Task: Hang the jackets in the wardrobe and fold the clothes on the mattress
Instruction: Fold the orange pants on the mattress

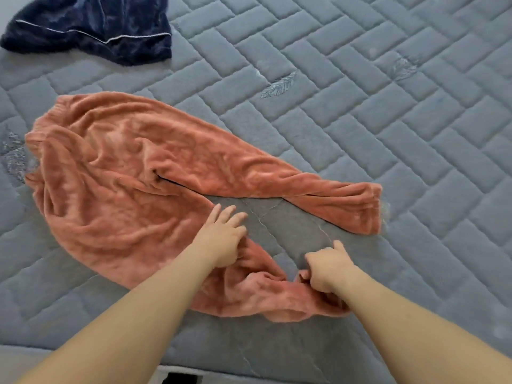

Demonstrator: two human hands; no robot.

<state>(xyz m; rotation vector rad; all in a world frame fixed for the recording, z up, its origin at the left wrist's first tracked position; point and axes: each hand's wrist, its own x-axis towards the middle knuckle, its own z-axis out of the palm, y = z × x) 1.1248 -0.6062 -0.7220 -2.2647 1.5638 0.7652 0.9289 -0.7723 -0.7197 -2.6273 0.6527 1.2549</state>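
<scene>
1. The grey quilted mattress [388, 120] carries two garments.
2. The orange fleece trousers [116, 189] lie rumpled across the mattress, waistband toward its left edge, both legs running right; the nearer leg lies close to the near edge.
3. The left hand [224, 239] rests on the nearer leg, fingers spread and reaching onto bare mattress between the legs.
4. The right hand [327, 267] is curled, pinching a bunch of the nearer leg's fabric toward its cuff end.
5. A dark blue garment [91, 26] lies crumpled at the far left corner, well apart from the trousers.
</scene>
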